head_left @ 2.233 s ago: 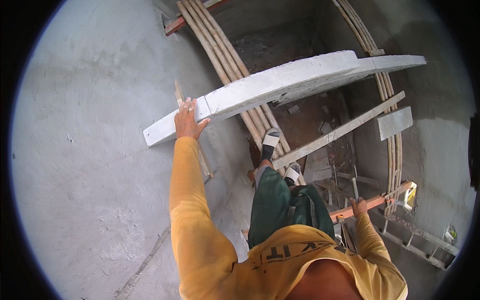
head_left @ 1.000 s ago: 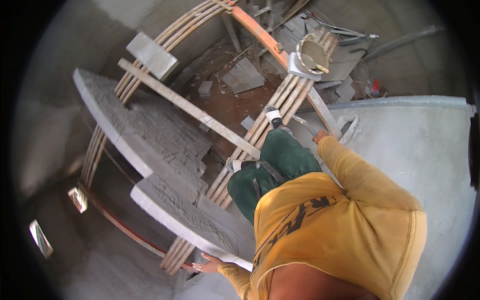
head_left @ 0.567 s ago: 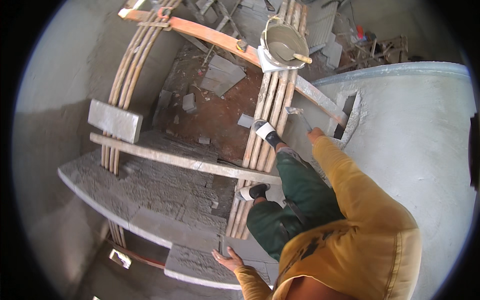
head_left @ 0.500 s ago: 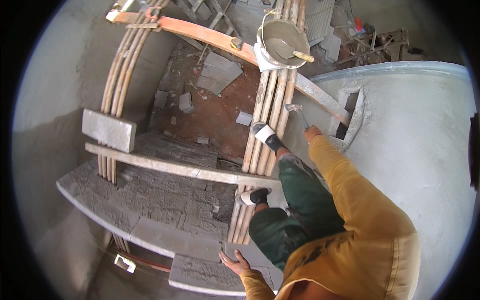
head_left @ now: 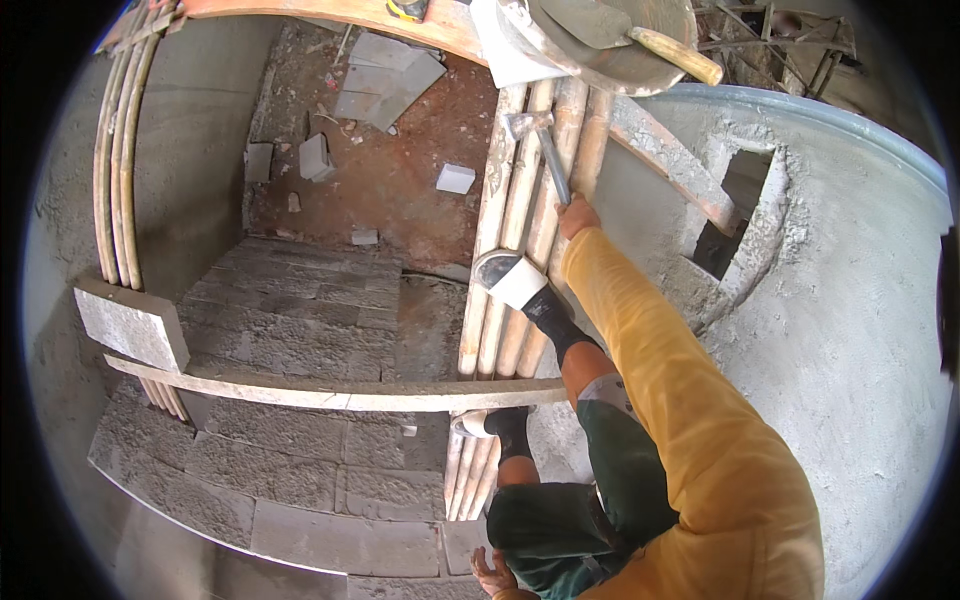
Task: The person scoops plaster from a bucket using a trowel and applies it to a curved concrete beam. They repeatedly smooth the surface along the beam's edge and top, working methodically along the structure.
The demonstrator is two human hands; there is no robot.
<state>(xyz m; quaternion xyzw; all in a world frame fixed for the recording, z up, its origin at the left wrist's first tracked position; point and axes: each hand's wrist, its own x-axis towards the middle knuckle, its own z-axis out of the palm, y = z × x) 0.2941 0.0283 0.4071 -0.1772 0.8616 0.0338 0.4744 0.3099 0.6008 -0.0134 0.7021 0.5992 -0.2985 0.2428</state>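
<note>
Head view, looking down past the legs to a rubble-strewn floor
Right hand (head_left: 578, 215), right of centre: wrapped round the grey handle of a hammer (head_left: 553, 166); the tool's head sits up and left of the fist, over the bundled poles (head_left: 487, 300); contact with them cannot be told
Left hand (head_left: 492, 574), bottom edge, left of the dark shorts: fingers loosely parted, nothing seen in the grasp, near the rough block wall (head_left: 290, 470) at lower left; touching or apart, cannot tell
Feet on the poles, one each side of the plank (head_left: 330, 397) crossing the frame
Bucket (head_left: 605, 75), top right of centre, beside a white block (head_left: 505, 60); wooden-handled trowel (head_left: 590, 22) rests across it
Loose pale block (head_left: 130, 325), far left, by the plank's left end and more poles (head_left: 118, 180)
Step in hand, my reading: positioning the hammer rather than striking; its head points towards the bucket end
Next move, as judged, calls for settled footing on the round poles, the hammer kept firmly gripped or set down where it cannot roll, and clearance from bucket and trowel; the unladen hand could steady the body
</note>
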